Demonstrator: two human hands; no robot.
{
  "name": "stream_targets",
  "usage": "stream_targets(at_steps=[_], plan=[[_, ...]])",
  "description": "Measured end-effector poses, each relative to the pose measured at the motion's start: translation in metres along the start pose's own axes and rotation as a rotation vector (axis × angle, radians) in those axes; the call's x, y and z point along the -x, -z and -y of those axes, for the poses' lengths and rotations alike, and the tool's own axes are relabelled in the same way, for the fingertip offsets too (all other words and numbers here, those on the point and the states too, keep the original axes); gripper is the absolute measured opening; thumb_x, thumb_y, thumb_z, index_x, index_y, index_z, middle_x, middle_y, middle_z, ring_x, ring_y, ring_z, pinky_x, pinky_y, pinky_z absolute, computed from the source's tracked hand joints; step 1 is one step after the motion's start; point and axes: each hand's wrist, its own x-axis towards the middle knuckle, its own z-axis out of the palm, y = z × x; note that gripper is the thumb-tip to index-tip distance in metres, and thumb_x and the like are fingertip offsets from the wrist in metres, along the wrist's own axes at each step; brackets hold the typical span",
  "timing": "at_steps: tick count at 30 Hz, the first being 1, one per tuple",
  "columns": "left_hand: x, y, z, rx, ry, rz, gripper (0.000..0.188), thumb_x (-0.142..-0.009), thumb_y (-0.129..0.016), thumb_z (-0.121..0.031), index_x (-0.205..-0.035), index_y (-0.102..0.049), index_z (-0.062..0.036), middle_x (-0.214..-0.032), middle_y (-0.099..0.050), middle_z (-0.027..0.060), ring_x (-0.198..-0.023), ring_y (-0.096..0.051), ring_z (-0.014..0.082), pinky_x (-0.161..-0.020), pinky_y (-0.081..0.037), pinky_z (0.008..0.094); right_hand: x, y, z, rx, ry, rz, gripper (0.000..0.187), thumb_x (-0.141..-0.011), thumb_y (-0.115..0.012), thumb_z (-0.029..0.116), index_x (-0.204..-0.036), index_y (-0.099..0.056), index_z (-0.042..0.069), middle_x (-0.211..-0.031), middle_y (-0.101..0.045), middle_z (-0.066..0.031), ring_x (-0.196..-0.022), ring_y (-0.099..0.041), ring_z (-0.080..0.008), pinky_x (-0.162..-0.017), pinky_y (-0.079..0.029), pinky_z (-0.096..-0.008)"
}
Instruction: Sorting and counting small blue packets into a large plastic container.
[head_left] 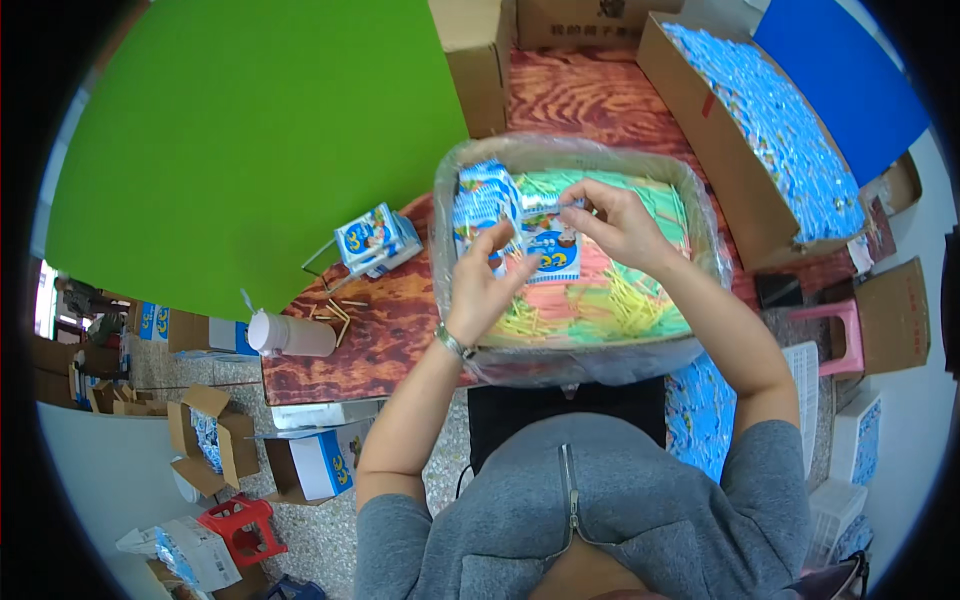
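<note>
A box lined with clear plastic (712, 245) stands in front of me, filled with thin pink, green and yellow sticks (635, 305). A flat blue-and-white packet (553, 262) is over the sticks between my hands. My right hand (622, 228) pinches its upper edge with thumb and fingers. Beside the packet's left edge is my left hand (485, 285), thumb and fingers apart; whether the thumb touches the packet I cannot tell. A pile of similar packets (485, 195) lies at the box's left end, partly behind my left fingers.
On the red wood-patterned table (395, 310), a stack of packets (372, 238) sits in a wire holder, near a pale bottle (290, 335). A long carton of blue packets (775, 125) is at right. A green board (260, 130) rises at left. Cartons and a red stool (243, 530) stand lower left.
</note>
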Motion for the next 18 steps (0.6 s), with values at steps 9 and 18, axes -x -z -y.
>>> stream_targets(at_steps=[9, 18], plan=[[0.006, -0.025, -0.046, 0.518, 0.234, 0.039, 0.023, -0.089, -0.07, -0.017, -0.076, -0.062, -0.0003, -0.062, -0.054, -0.0053, -0.058, -0.042, 0.0027, -0.05, -0.035, 0.0221, 0.022, 0.004, 0.028, 0.216, 0.122, 0.073, 0.019, -0.085, -0.07, 0.018, -0.091, -0.063, 0.002, -0.077, -0.065, -0.0115, -0.066, -0.066, -0.0249, -0.059, -0.049, -0.0346], [0.008, -0.012, -0.015, 0.181, 0.093, 0.251, 0.025, -0.08, -0.077, -0.017, -0.069, -0.064, -0.0005, -0.058, -0.061, 0.0027, -0.054, -0.053, 0.0066, -0.052, -0.043, 0.0246, 0.037, 0.008, 0.029, 0.322, 0.262, 0.078, 0.014, -0.083, -0.069, 0.009, -0.095, -0.065, 0.002, -0.085, -0.067, -0.01, -0.074, -0.066, -0.0256, -0.063, -0.051, -0.0351]])
